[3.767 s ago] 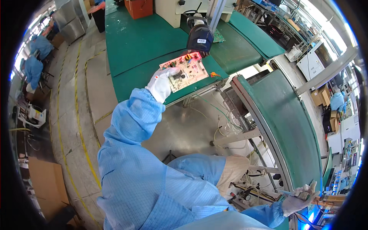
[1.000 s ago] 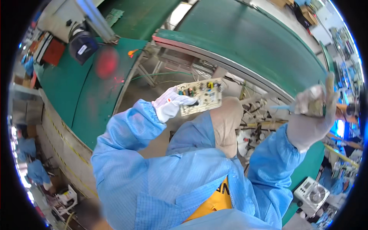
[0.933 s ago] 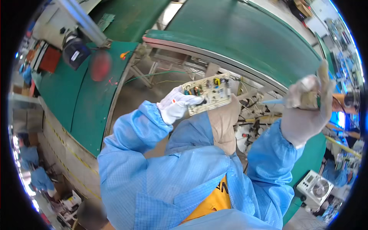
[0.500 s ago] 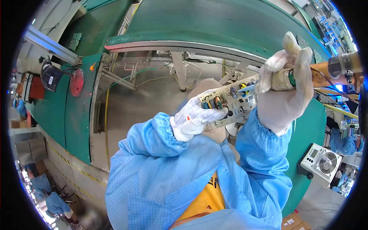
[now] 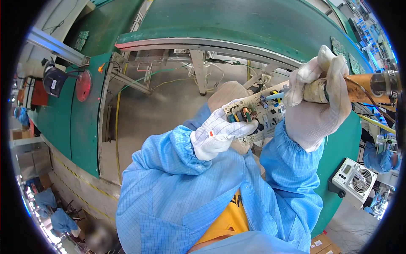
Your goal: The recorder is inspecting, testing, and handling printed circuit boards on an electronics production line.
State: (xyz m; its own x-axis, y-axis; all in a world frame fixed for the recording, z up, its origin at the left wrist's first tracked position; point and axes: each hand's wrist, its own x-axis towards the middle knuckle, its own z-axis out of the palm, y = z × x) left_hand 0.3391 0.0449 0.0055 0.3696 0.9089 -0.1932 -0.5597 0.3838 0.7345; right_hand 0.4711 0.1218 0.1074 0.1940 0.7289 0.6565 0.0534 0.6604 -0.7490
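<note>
My left hand point(image 5: 218, 132), in a white glove, is closed on the left end of a pale circuit board point(image 5: 266, 120), with its thumb beside the mounted parts. The board is tilted, its component side facing up. My gloved right hand point(image 5: 308, 111) is wrapped round the cloth-bound grip of what looks like a glue dispenser, with an orange barrel point(image 5: 359, 86). Its pale blue nozzle point(image 5: 275, 96) points left, over components on the board. Whether the tip touches the board I cannot tell. The right hand hides part of the board's right end.
A green conveyor belt point(image 5: 220, 21) with a metal edge runs ahead. Green circuit boards point(image 5: 338, 45) lie on it at right. A white box with a fan point(image 5: 355, 180) stands on the green bench at right. At left are a black device point(image 5: 54, 80) and a red disc point(image 5: 83, 85).
The board and my left hand have shifted slightly right. My right hand has moved a little right and down with the dispenser, and its raised fingers have folded lower.
</note>
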